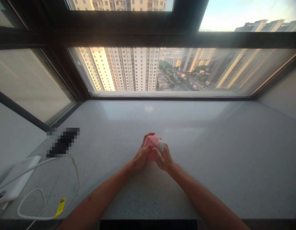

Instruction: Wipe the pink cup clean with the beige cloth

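Both of my hands meet near the middle of a pale speckled stone sill (210,191). Between them is a pink, boxy object (151,143), partly hidden by my fingers. My left hand (140,156) grips its left side, and my right hand (163,158) grips its lower right. A crumpled white piece (161,145), possibly cloth or paper, sits at the object's right side, touching my right fingers. The object's exact kind cannot be told from this view.
A white flat device (15,179) lies at the sill's left edge, with a white cable (30,204) and a yellow tag (60,207). A pixelated dark object (63,142) lies near it. A large window (162,72) runs along the sill's far edge.
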The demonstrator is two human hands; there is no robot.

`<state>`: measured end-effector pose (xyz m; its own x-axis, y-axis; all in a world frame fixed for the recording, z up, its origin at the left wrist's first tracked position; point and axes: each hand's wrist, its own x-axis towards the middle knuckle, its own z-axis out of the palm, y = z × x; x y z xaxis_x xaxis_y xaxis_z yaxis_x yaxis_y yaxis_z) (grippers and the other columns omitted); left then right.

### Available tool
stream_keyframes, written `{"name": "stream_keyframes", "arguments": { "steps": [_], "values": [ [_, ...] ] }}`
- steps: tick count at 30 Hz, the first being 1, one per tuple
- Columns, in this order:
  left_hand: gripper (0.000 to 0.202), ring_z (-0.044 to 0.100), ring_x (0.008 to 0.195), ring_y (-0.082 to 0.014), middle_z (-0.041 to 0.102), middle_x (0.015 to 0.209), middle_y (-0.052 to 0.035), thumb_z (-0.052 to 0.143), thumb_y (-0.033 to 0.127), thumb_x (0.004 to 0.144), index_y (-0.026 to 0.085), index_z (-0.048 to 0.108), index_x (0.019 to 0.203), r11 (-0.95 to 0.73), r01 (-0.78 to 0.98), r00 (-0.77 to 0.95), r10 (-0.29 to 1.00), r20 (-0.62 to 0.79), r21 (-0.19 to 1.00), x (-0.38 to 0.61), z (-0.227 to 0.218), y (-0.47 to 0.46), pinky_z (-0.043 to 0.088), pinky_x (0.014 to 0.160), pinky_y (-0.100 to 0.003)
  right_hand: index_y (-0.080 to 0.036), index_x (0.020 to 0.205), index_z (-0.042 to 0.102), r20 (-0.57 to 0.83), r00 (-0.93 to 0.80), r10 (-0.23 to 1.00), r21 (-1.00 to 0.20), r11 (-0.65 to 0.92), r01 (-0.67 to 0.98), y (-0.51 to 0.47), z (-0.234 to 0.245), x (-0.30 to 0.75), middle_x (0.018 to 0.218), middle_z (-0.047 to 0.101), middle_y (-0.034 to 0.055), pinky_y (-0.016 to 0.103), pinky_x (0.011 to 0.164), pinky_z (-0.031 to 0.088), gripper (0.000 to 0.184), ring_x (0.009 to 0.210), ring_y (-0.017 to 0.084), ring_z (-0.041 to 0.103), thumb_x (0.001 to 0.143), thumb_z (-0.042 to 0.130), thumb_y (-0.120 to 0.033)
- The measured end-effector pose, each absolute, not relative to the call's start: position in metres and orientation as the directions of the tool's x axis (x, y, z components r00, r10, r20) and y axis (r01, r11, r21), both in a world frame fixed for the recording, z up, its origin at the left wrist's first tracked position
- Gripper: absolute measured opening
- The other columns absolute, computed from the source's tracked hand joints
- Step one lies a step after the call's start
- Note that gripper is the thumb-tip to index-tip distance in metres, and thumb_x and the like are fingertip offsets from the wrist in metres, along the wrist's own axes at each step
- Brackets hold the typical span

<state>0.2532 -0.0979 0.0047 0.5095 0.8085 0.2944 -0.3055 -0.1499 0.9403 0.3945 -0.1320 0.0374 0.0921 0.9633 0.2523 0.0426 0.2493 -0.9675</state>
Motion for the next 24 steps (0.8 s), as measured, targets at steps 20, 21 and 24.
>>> {"name": "stream_keyframes", "arguments": {
  "steps": [20, 21, 24],
  "values": [
    [0.071, 0.059, 0.14, -0.0377, 0.057, 0.154, -0.0161, 0.045, 0.065, 0.108, 0.023, 0.033, 0.164, -0.069, -0.346, 0.53, 0.808, 0.256, 0.936, 0.252, 0.004, -0.101, 0.042, 0.124, -0.061, -0.024, 0.054, 0.047, 0.285, 0.041, 0.958, -0.95, 0.277, 0.141, -0.13, 0.037, 0.403, 0.05, 0.039, -0.003, 0.028, 0.052, 0.03, 0.068, 0.052, 0.012, 0.034, 0.088, 0.062, -0.081],
    [0.078, 0.052, 0.147, -0.0395, 0.048, 0.164, -0.0168, 0.051, 0.066, 0.105, 0.026, 0.027, 0.167, -0.151, -0.317, 0.523, 0.796, 0.305, 0.936, 0.251, 0.004, -0.1, 0.039, 0.126, -0.062, -0.024, 0.056, 0.049, 0.223, 0.09, 0.971, -0.974, 0.218, 0.054, -0.128, 0.04, 0.403, 0.051, 0.041, -0.0027, 0.028, 0.05, 0.029, 0.069, 0.051, 0.013, 0.035, 0.089, 0.056, -0.083],
    [0.11, 0.024, 0.164, -0.0478, 0.014, 0.181, -0.015, 0.08, 0.062, 0.088, 0.034, 0.017, 0.173, -0.493, -0.182, 0.506, 0.694, 0.511, 0.85, 0.248, 0.007, -0.097, 0.026, 0.132, -0.068, -0.024, 0.063, 0.054, -0.015, 0.114, 0.993, -0.957, 0.018, -0.291, -0.123, 0.048, 0.398, 0.053, 0.049, -0.0004, 0.027, 0.047, 0.034, 0.071, 0.052, 0.016, 0.045, 0.091, 0.045, -0.089]
  ]
}}
